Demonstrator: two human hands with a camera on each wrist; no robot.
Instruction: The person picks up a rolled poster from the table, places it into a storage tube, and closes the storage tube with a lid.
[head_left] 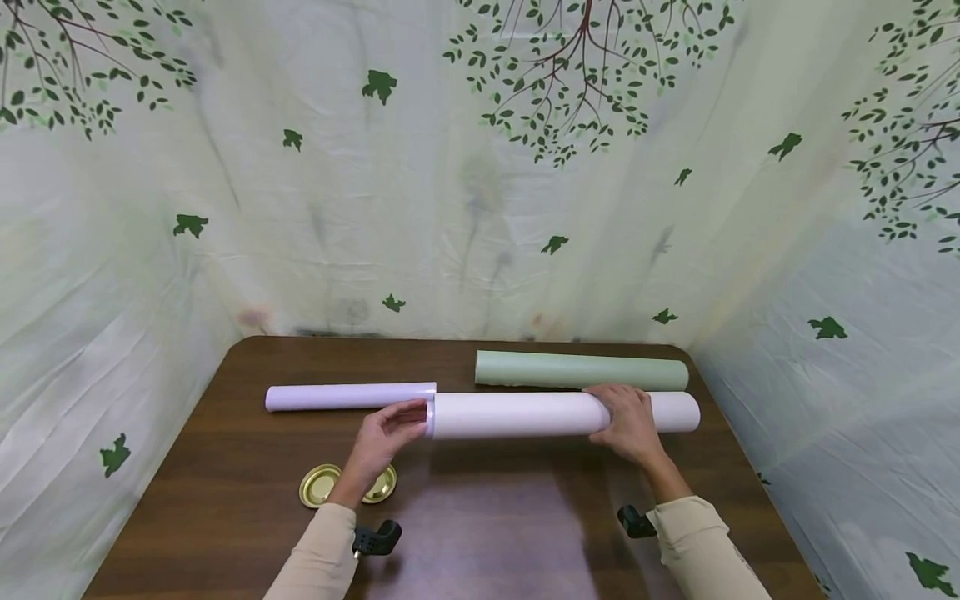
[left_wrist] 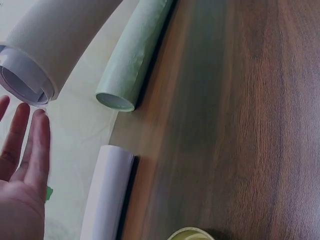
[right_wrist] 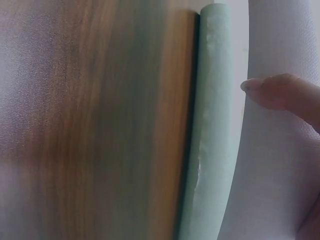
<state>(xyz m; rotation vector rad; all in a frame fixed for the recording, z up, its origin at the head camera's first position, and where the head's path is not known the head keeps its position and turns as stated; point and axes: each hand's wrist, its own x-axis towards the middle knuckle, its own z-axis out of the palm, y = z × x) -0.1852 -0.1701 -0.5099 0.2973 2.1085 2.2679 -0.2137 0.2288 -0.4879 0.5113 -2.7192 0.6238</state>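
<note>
My right hand (head_left: 628,421) grips a wide white tube (head_left: 517,415) near its right end, with the thumb on its near side. The tube lies level above the table. At its left end, my left hand (head_left: 382,435) has its fingers extended, fingertips right at the rim. Inside that end, the left wrist view shows a curled white sheet (left_wrist: 22,70) lining the opening. A thinner white roll (head_left: 345,397) lies on the table to the left. Behind the tube rests a pale green tube (head_left: 577,369), its hollow end facing left.
Two round gold lids lie near my left forearm; the left lid (head_left: 318,486) is partly covered by the arm, and so is the right lid (head_left: 384,485). The brown wooden table (head_left: 495,533) ends at a leaf-printed curtain (head_left: 465,208) on the far side.
</note>
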